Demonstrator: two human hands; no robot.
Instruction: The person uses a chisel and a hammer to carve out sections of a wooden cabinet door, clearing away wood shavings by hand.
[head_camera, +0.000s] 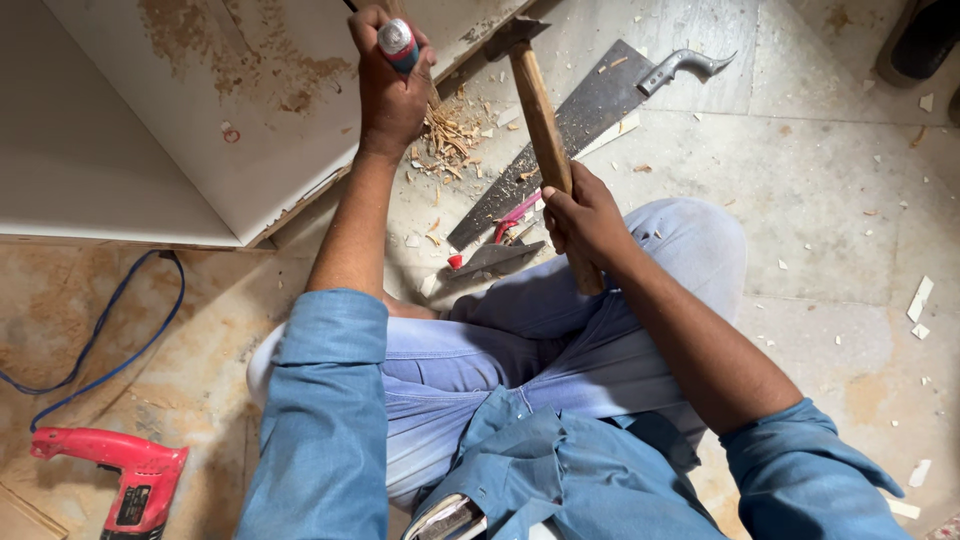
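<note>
From the head camera, the left hand (392, 92) is wrapped tight around a chisel (399, 44) with a red and white handle, held at the edge of a white board (200, 120). The right hand (582, 218) grips a wooden-handled hammer (540, 120) — head raised near the chisel. Wood chips (452, 130) lie just below; a saw (590, 120) rests on the floor behind the hammer, a red drill (125, 475) far left.
</note>
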